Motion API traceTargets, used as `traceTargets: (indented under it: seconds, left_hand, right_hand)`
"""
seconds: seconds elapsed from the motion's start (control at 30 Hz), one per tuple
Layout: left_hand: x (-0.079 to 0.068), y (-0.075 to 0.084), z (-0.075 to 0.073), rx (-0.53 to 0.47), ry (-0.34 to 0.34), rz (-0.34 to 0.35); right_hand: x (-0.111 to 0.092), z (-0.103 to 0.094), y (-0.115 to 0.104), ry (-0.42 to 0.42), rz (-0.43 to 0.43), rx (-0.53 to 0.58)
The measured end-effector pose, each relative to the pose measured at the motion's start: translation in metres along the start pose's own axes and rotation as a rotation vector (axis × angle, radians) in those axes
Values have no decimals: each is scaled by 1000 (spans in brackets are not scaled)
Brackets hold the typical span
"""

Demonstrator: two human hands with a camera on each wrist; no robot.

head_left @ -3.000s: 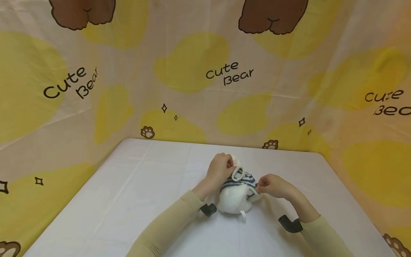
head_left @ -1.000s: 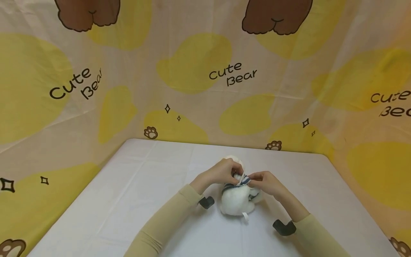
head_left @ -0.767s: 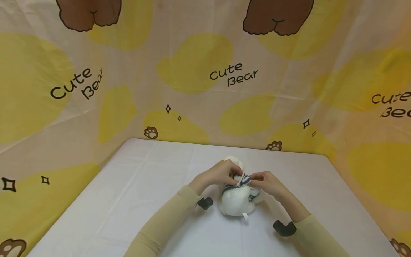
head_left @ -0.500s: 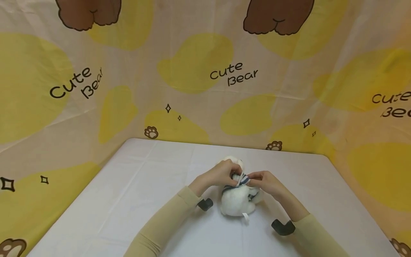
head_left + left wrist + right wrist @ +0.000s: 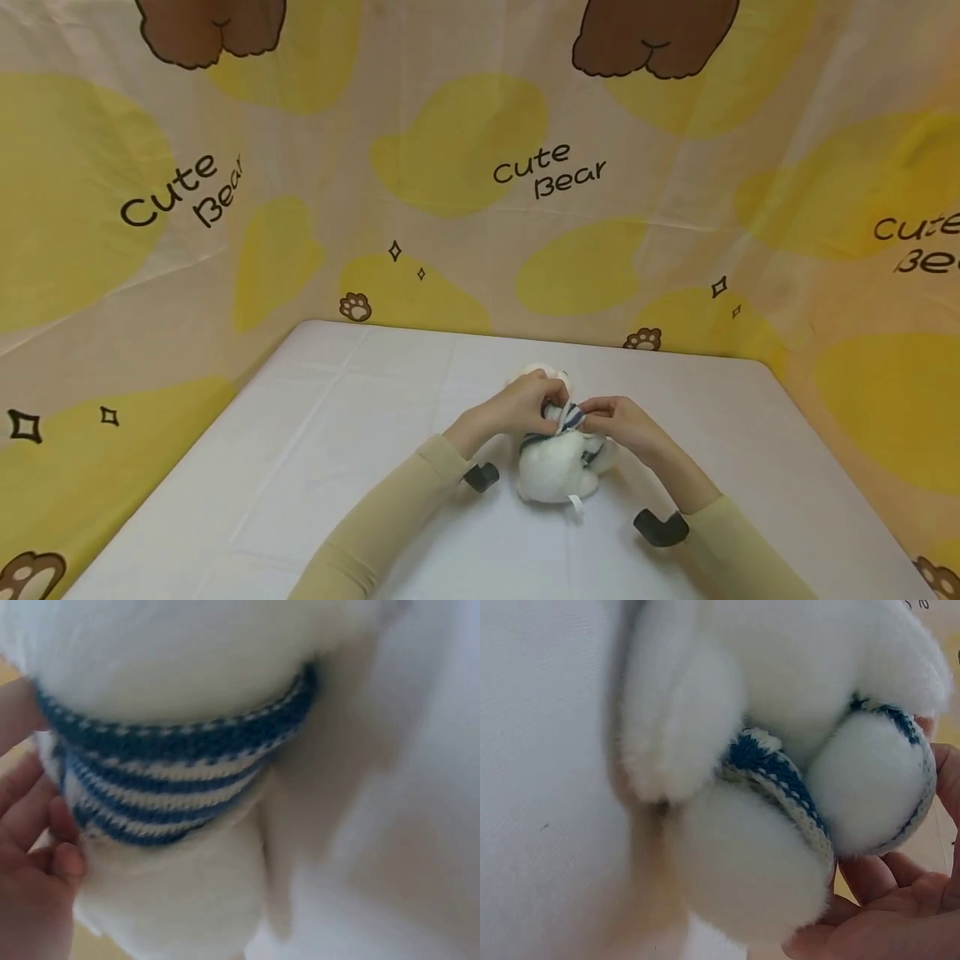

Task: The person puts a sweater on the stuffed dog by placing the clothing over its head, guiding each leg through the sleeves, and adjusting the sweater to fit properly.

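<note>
A white plush toy (image 5: 555, 473) lies on the table in the head view, a white tag at its near end. Around it sits a blue-and-white striped knit garment (image 5: 172, 780), close to the toy's body in the left wrist view. In the head view my left hand (image 5: 517, 408) pinches a pale edge of the garment between thumb and fingers. My right hand (image 5: 621, 423) pinches the garment's striped part just to the right. Two rounded white limbs pass through the knit bands (image 5: 780, 776) in the right wrist view. My fingers partly hide the garment from above.
The white table (image 5: 360, 433) runs back to a cloth backdrop (image 5: 450, 142) printed with yellow patches and lettering, which also stands at both sides. Dark wrist mounts (image 5: 662, 527) stick out under both forearms.
Over three seconds my right hand has moved up and left, closer to my left hand. The garment's loop, earlier round, is now drawn narrow between my fingers. Little has shifted in the last second.
</note>
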State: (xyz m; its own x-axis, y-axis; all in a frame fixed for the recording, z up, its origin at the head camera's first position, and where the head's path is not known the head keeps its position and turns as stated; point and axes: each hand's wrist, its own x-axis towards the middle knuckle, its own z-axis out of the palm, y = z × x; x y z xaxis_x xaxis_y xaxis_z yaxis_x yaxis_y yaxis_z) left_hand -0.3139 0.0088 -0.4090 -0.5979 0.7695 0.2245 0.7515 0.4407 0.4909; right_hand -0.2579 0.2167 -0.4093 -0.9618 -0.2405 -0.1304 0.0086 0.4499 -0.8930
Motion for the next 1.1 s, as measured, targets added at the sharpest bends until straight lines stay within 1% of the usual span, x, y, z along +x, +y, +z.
traceTargets:
  seconds: [0.07, 0.17, 0.27, 0.33, 0.43, 0.6, 0.77, 0.93, 1.1]
  left_hand:
    - [0, -1, 2, -7, 23, 5]
    - [-2, -3, 5, -56, 62, 2]
    - [-2, -4, 6, -117, 101, 13]
    - [-2, -5, 6, -165, 111, 14]
    - [-1, -6, 6, -208, 109, 15]
    - [-1, -5, 8, -233, 131, -7]
    - [-2, -4, 11, -266, 169, -63]
    - [-4, -3, 10, -321, 213, -111]
    - [-5, -4, 11, -377, 259, -146]
  right_hand:
    - [0, 0, 0, -2, 2, -6]
    - [0, -1, -2, -18, -16, -46]
    - [1, -4, -2, -31, -60, -102]
    - [0, -6, -1, -30, -85, -116]
    - [-3, -9, -2, -22, -108, -140]
    - [-6, -10, -4, -14, -134, -185]
    - [-7, -11, -1, 3, -125, -219]
    - [-8, -13, 0, 8, -105, -246]
    - [-10, -18, 4, -53, -72, -256]
